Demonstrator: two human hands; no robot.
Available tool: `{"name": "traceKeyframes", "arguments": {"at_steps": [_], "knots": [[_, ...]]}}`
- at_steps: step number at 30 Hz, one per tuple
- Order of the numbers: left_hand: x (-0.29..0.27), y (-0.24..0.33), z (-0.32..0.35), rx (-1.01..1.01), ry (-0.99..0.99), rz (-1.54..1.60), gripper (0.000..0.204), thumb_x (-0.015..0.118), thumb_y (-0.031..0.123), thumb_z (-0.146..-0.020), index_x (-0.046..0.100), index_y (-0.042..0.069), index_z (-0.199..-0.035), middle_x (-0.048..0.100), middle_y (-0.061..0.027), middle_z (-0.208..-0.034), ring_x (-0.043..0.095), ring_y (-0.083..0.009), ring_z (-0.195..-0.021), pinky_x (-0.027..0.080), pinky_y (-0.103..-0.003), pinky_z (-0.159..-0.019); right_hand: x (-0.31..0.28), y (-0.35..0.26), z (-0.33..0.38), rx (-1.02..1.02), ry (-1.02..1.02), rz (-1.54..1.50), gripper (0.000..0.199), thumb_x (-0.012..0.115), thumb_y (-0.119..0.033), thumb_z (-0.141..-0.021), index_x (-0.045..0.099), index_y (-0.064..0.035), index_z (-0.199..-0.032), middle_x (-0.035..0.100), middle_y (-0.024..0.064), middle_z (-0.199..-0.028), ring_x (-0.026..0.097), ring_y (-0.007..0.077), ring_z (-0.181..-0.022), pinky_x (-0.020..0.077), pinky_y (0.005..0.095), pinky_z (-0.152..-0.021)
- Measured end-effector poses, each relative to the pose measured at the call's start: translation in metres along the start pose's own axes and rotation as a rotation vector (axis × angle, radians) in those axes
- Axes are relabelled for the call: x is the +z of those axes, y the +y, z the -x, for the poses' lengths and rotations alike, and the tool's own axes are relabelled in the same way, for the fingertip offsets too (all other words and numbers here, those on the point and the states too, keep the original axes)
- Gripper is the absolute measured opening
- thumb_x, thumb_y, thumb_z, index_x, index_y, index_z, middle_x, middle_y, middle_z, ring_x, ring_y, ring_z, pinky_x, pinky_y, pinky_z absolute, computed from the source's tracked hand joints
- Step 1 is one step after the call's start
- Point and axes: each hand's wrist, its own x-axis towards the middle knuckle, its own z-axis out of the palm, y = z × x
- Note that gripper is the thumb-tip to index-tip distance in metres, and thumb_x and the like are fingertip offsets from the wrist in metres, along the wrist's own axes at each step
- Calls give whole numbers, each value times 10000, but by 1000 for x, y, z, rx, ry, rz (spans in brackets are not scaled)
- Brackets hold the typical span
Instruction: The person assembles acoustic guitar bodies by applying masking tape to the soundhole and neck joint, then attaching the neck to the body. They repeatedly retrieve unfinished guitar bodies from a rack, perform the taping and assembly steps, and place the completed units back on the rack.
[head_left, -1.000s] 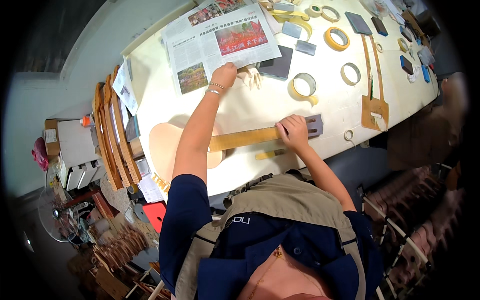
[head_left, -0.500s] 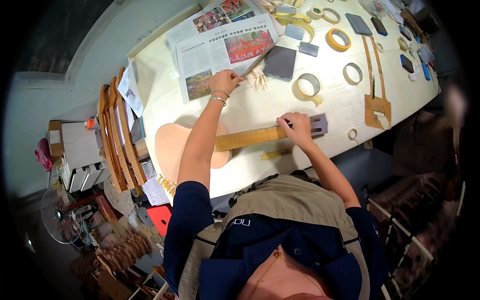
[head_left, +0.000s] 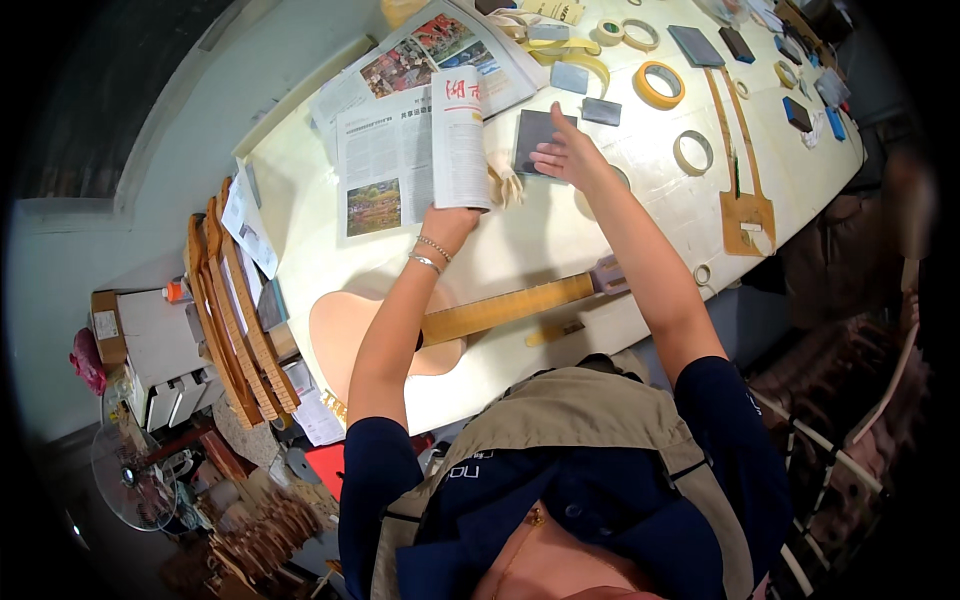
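My left hand (head_left: 450, 228), with bracelets at the wrist, is closed on the near edge of a newspaper sheet (head_left: 385, 150). The sheet's right part is folded over toward the left. My right hand (head_left: 572, 152) is raised with fingers spread and holds nothing. Partly behind it is a dark square pad (head_left: 532, 128). Closer to me lies a small guitar with a pale wooden body (head_left: 340, 325), a masked yellowish neck (head_left: 510, 307) and a slotted headstock (head_left: 607, 277). My left forearm crosses above the body, and my right forearm passes beside the headstock.
Several tape rolls, among them a yellow one (head_left: 658, 72) and a narrow one (head_left: 693, 152), lie at the right. A long brown template (head_left: 748, 222) is beyond them. Pale crumpled strips (head_left: 506, 182) rest near the newspaper. Guitar necks (head_left: 235, 310) stand along the table's left edge.
My left hand has drawn the newspaper's near corner toward me and folded it over. My right hand has left the guitar's headstock, moving up toward the dark pad, and its fingers have spread.
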Motion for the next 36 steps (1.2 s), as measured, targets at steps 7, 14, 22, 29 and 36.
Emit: {"name": "traceKeyframes", "arguments": {"at_steps": [7, 14, 22, 29, 36], "knots": [[-52, 27, -22, 375, -317, -276, 491, 616, 417, -622, 715, 13, -881, 644, -75, -1030, 406, -260, -1231, 29, -514, -1141, 21, -1, -7, -48, -16, 614, 863, 705, -634, -665, 486, 99, -1064, 489, 269, -1177, 567, 288, -1031, 509, 372, -792], [-24, 17, -47, -26, -199, 902, 363, 578, 368, -868, 631, 11, -912, 639, -91, -1023, 589, -234, -967, 402, -374, -920, 15, 51, 24, -705, 101, 1171, 514, 772, -287, -700, 428, -34, -985, 572, 144, -882, 625, 321, -739, 487, 359, -670], [0, 16, -49, -353, -263, 1648, 183, 556, 257, -926, 608, 85, -893, 549, 49, -763, 535, -41, -666, 498, -202, -661, 7, 57, 45, -562, -26, 740, 423, 705, -98, -777, 486, -43, -1134, 576, 134, -1052, 627, 212, -869, 526, 290, -686], [11, 16, -42, -328, -226, 2047, 286, 572, 265, -910, 583, 14, -1047, 647, -86, -988, 652, -173, -875, 562, -309, -753, 4, 56, 51, -511, -161, 494, 444, 700, -77, -777, 513, -51, -1178, 576, 104, -1071, 601, 148, -815, 502, 259, -719], [4, 25, -39, -276, -145, 2235, 262, 584, 234, -898, 589, 13, -1038, 654, -103, -979, 658, -194, -877, 578, -308, -718, -1, 62, 45, -453, -259, 296, 420, 673, -71, -798, 515, -46, -1187, 580, 77, -1048, 583, 127, -850, 499, 266, -721]]}}
